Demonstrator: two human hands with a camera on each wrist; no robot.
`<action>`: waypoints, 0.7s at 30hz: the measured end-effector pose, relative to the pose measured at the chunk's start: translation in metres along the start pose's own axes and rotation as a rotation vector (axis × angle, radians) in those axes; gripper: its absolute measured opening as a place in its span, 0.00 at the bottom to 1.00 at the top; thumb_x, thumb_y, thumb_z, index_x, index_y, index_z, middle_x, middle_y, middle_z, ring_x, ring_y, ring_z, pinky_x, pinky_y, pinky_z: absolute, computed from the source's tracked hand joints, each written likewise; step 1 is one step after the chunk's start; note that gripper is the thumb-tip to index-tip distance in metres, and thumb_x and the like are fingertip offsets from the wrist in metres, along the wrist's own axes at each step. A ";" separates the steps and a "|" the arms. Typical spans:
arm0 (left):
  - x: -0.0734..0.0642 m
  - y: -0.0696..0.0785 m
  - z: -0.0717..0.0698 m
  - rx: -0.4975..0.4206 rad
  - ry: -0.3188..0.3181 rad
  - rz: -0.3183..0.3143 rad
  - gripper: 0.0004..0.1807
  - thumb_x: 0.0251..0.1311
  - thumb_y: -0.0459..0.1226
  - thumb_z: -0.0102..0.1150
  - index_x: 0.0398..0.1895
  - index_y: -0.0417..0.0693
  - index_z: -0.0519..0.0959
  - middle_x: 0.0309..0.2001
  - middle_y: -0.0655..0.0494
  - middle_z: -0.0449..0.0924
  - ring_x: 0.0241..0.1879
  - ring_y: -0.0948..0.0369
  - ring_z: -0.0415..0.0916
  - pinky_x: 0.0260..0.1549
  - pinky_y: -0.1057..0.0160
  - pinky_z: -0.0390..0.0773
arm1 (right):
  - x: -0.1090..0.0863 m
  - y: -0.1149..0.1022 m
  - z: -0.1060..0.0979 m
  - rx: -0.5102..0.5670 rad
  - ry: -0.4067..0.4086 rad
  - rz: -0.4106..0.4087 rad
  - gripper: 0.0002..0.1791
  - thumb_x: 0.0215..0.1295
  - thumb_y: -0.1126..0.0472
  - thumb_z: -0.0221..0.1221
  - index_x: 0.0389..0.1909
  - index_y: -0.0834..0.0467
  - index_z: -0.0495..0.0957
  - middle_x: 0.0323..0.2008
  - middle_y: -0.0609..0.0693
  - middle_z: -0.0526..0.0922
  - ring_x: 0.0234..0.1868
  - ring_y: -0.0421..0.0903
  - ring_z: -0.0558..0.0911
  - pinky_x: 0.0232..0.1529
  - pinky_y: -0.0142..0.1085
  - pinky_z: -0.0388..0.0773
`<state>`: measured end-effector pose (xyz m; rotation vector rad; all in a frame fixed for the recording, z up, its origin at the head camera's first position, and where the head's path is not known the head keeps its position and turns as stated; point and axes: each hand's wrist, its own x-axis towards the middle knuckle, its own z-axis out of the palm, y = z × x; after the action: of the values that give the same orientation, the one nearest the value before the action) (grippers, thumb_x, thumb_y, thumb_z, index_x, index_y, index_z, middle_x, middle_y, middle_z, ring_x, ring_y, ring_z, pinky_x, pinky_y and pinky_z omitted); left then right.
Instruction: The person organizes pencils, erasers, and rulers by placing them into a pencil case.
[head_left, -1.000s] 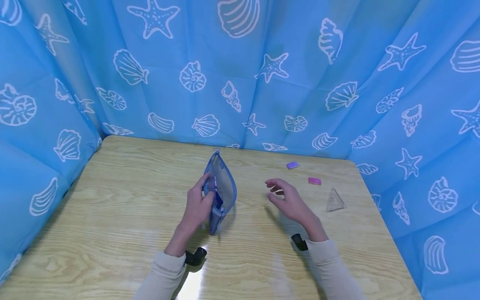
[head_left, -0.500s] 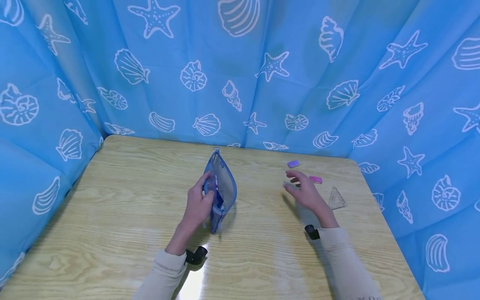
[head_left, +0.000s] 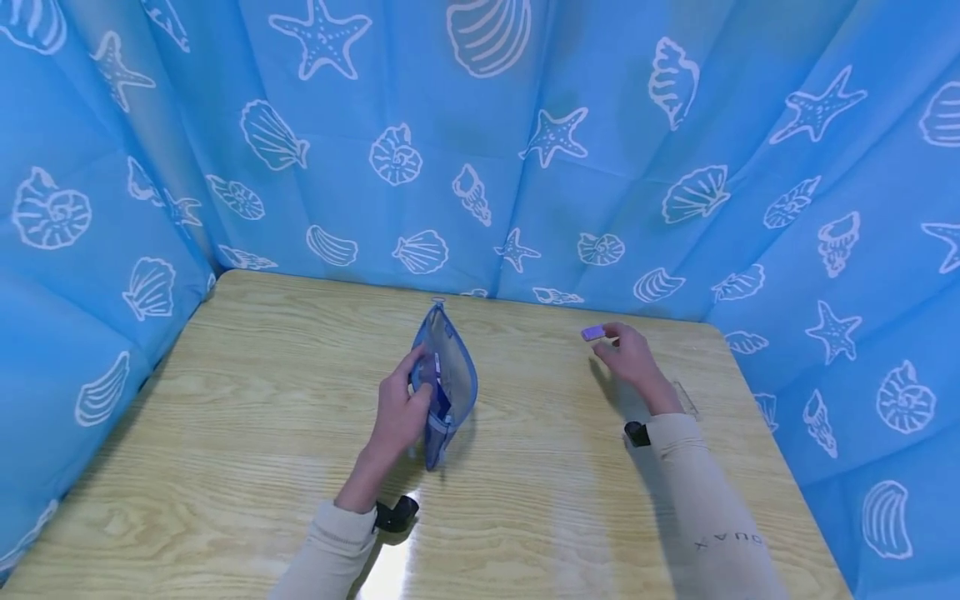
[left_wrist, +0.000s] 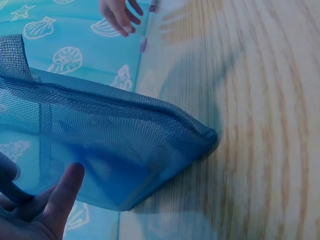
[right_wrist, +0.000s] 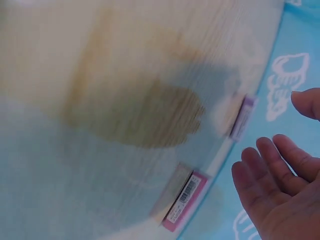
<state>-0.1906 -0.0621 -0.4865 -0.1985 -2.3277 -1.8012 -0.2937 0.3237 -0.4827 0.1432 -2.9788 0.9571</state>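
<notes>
My left hand grips one side wall of a blue mesh zip pouch, with the thumb inside its opening. The pouch stands upright and gapes wide; a dark blue thing lies inside, its kind unclear. In the left wrist view, the mesh wall fills the middle. My right hand hovers over the far right of the table, fingers loosely bent beside a small purple block. In the right wrist view, the fingers are apart from that purple block and a pink block with a barcode label.
A clear triangle ruler lies partly hidden behind my right forearm. The wooden table ends at a blue shell-print curtain at the back and on both sides.
My right hand has moved rightward and away from me, to the purple block, and now covers the pink block in the head view. The left hand keeps its grip on the pouch.
</notes>
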 end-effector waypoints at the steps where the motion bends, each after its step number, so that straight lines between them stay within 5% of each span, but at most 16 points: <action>1: 0.000 -0.001 0.001 0.001 0.004 0.000 0.36 0.56 0.27 0.46 0.73 0.31 0.64 0.67 0.33 0.72 0.63 0.43 0.73 0.52 0.48 0.73 | 0.003 0.002 -0.001 -0.023 -0.004 -0.001 0.29 0.71 0.63 0.56 0.66 0.77 0.66 0.60 0.77 0.73 0.60 0.72 0.74 0.59 0.62 0.73; 12: -0.002 0.000 -0.003 -0.013 0.020 -0.016 0.36 0.56 0.26 0.46 0.74 0.31 0.64 0.67 0.32 0.72 0.64 0.42 0.73 0.55 0.45 0.76 | 0.030 0.011 -0.001 -0.201 -0.053 0.105 0.37 0.67 0.50 0.59 0.62 0.79 0.69 0.62 0.77 0.72 0.64 0.72 0.70 0.65 0.61 0.69; 18: -0.001 0.002 -0.006 -0.024 0.014 -0.025 0.36 0.57 0.27 0.46 0.74 0.31 0.63 0.67 0.33 0.72 0.60 0.42 0.76 0.50 0.48 0.78 | 0.033 0.012 0.007 -0.203 -0.011 0.107 0.29 0.62 0.46 0.65 0.39 0.73 0.79 0.34 0.65 0.78 0.41 0.61 0.74 0.49 0.54 0.71; 21: -0.001 0.001 -0.008 -0.024 0.022 -0.026 0.36 0.57 0.26 0.46 0.74 0.31 0.63 0.67 0.33 0.73 0.60 0.42 0.76 0.50 0.49 0.79 | 0.032 0.009 0.008 -0.186 -0.001 0.112 0.26 0.62 0.47 0.66 0.37 0.71 0.81 0.31 0.59 0.75 0.39 0.58 0.70 0.50 0.54 0.66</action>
<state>-0.1888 -0.0693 -0.4842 -0.1516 -2.3049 -1.8351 -0.3263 0.3237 -0.4938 -0.0246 -3.0845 0.6819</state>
